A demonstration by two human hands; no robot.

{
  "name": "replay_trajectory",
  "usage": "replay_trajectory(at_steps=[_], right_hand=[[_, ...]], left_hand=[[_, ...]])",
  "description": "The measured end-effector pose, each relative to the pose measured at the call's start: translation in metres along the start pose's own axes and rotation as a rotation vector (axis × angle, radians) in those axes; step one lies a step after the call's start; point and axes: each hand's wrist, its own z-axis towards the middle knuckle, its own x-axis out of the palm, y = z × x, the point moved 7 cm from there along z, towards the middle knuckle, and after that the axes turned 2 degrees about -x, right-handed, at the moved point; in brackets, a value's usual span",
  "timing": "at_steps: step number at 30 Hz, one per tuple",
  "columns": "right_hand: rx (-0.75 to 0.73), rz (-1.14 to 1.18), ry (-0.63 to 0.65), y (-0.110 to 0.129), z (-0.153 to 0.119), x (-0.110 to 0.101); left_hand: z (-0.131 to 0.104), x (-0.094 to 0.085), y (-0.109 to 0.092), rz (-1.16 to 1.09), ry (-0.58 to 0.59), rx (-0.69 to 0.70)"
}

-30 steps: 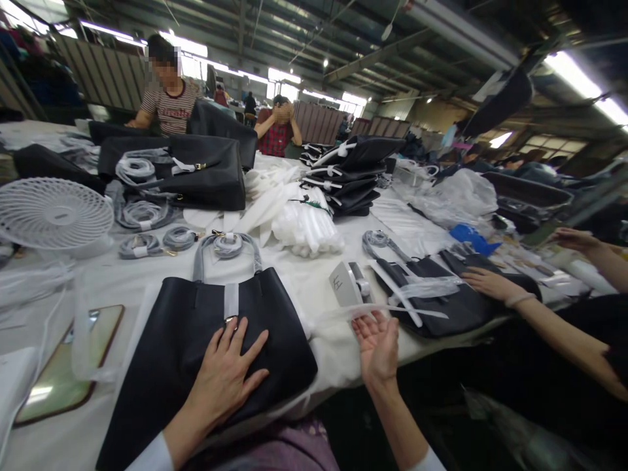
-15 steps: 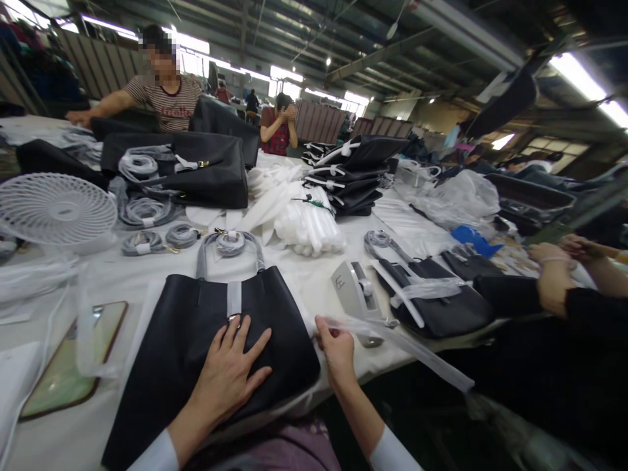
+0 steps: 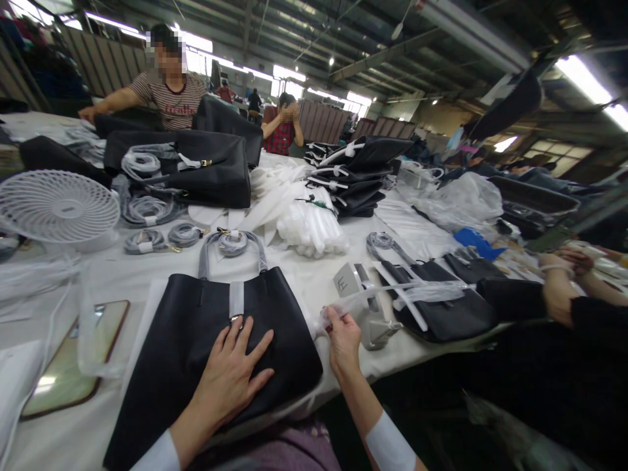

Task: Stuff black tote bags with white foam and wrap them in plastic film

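A black handbag [image 3: 196,340] lies flat on the white-covered table before me, its wrapped handles pointing away. My left hand [image 3: 233,373] rests spread on its front, fingertips by the metal clasp under a pale strip [image 3: 236,299]. Just right of the bag, my right hand [image 3: 342,337] pinches a translucent plastic strip [image 3: 358,299], which stretches off to the right. Behind that hand stands a grey tape dispenser [image 3: 366,288], partly covered by the strip. A coiled, wrapped strap [image 3: 232,243] sits between the handles.
On the left are a white fan [image 3: 59,206] and a phone [image 3: 78,360]. Foam rolls [image 3: 314,226] and stacked black bags [image 3: 350,176] stand farther back. Another black bag [image 3: 441,307] lies at right, near a co-worker's hands [image 3: 564,268]. A person in a striped shirt [image 3: 179,101] is across the table.
My right hand has risen slightly, and the plastic strip has swung up from hanging past the table edge to lying across toward the right-hand bag. My left hand stays on the handbag.
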Motion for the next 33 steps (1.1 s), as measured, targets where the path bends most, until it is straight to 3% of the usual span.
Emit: replay_trajectory(at_steps=[5,11,14,19,24,27,33], right_hand=[[-0.006,-0.071,0.03,0.005,0.001,-0.002],[-0.083,-0.119,-0.039,0.062,0.042,-0.031],[-0.019,-0.103,-0.007,0.091,0.059,-0.042],[0.233,0.058,0.134,0.118,0.067,-0.041],[0.132,0.198,0.051,0.143,0.079,-0.038],[0.087,0.21,0.103,0.129,0.067,-0.032],[0.302,-0.092,0.178,0.04,0.01,-0.025]], left_hand=[[0.0,-0.001,0.0,-0.012,-0.007,-0.001],[-0.001,0.002,0.001,-0.008,-0.017,0.011],[-0.002,0.002,0.001,-0.008,-0.019,0.008],[-0.002,0.003,0.0,0.015,-0.006,0.01],[-0.001,0.003,0.0,0.029,0.004,0.008],[-0.001,0.002,0.001,0.028,-0.006,0.002],[0.0,0.001,0.0,-0.003,0.004,-0.001]])
